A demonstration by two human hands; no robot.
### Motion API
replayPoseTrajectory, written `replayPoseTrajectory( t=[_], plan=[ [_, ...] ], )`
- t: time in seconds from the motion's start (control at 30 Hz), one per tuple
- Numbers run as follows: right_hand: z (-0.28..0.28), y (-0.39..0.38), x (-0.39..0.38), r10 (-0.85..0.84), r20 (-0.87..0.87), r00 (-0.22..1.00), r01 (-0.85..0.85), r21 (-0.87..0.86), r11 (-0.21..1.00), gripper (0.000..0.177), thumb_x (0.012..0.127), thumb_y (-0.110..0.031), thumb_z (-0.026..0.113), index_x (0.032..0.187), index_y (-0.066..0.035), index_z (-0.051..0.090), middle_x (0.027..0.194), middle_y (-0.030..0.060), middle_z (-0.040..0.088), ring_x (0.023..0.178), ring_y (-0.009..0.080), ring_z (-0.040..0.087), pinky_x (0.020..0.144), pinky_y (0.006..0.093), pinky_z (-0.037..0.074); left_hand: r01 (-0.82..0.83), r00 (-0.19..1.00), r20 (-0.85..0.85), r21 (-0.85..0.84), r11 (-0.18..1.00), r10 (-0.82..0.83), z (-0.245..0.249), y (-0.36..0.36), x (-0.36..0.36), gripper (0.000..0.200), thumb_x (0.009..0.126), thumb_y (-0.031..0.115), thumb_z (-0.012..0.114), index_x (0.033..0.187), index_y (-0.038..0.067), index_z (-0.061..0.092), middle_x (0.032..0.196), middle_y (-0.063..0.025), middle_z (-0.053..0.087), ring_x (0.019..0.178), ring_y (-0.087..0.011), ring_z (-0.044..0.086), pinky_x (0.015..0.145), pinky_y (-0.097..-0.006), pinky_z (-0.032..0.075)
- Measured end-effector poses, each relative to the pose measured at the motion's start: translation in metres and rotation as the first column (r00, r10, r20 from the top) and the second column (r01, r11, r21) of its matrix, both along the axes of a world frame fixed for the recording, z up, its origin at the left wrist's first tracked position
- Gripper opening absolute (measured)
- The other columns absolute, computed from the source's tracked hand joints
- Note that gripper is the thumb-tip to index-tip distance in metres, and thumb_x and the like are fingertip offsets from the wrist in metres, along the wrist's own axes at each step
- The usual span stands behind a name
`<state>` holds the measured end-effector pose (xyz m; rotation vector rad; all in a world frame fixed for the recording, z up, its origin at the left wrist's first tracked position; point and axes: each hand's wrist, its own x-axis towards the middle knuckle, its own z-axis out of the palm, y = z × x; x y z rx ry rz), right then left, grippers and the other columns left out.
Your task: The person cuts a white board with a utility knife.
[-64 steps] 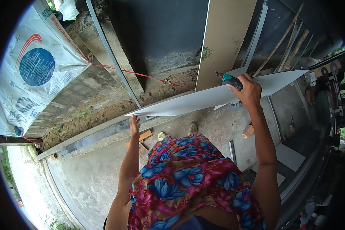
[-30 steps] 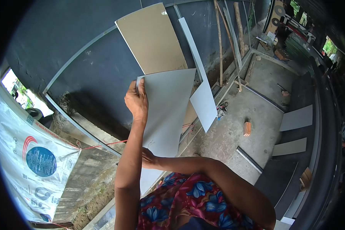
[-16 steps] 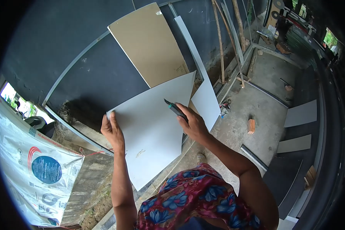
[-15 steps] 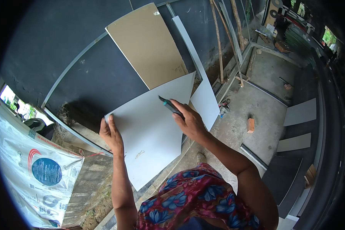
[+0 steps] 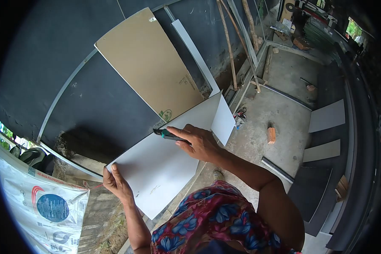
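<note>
A white board slants in front of my body. My left hand pinches its left corner, thumb on the white face and fingers behind the edge. In my right hand is a black and green utility knife, index finger stretched along it. The knife's tip is at the board's upper edge; whether the blade touches it I cannot tell. Behind that edge a brown board leans on the dark wall.
A white strip and wooden poles lean at the wall. A brick and a metal bar lie on the concrete floor. White panels are at the right, a printed sack at the lower left.
My right hand and the knife have moved down and left, to the board's upper edge. My left hand and the board's left corner are lower, and the view has shifted.
</note>
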<state>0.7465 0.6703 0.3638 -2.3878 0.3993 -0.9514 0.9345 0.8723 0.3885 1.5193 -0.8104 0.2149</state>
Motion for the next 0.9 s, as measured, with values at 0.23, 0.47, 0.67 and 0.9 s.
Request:
replayPoseTrajectory(
  t=[0.23,0.47,0.67,0.9],
  plan=[
    [-0.046,-0.078,-0.025,-0.242,-0.145,0.959,0.256,0.084,0.963,0.044,0.088,-0.02,0.057,0.132,-0.019,0.05,0.086,0.0103,0.06,0.075,0.0244,0.06,0.067,0.0353,0.049,-0.046,0.998,0.039,-0.033,0.998,0.047,-0.003,0.003,-0.003,0.033,0.096,0.025,0.053,0.071,0.004,0.047,0.063,0.0047,0.045,0.059,-0.0041,0.035,0.054,-0.0213,0.028],
    [-0.102,-0.186,-0.028,-0.439,-0.343,0.83,0.502,0.118,0.857,0.041,0.087,-0.028,0.054,0.128,-0.019,0.053,0.089,0.0157,0.062,0.085,0.0332,0.061,0.076,0.0429,0.048,-0.132,0.989,0.058,-0.007,0.991,0.133,-0.001,0.023,0.001,0.033,0.097,0.028,0.051,0.075,0.004,0.051,0.065,0.0046,0.046,0.06,-0.0047,0.037,0.054,-0.0224,0.03],
    [-0.08,-0.14,-0.005,-0.252,-0.225,0.941,0.288,0.147,0.946,0.041,0.087,-0.026,0.056,0.128,-0.024,0.053,0.087,0.013,0.06,0.083,0.0302,0.061,0.075,0.0412,0.049,-0.159,0.987,-0.022,-0.01,0.987,0.159,-0.01,0.042,0.007,0.032,0.096,0.029,0.052,0.079,0.003,0.055,0.069,0.0025,0.053,0.062,-0.0059,0.043,0.056,-0.0225,0.036],
    [-0.141,-0.204,-0.003,-0.456,-0.295,0.84,0.521,0.203,0.829,0.042,0.089,-0.026,0.054,0.13,-0.019,0.051,0.086,0.0166,0.063,0.08,0.0352,0.062,0.073,0.0419,0.049,-0.228,0.974,0.005,-0.033,0.973,0.228,-0.014,0.048,0.005,0.034,0.096,0.032,0.052,0.075,0.004,0.053,0.065,0.0035,0.048,0.059,-0.0054,0.039,0.053,-0.0231,0.031]
  ],
)
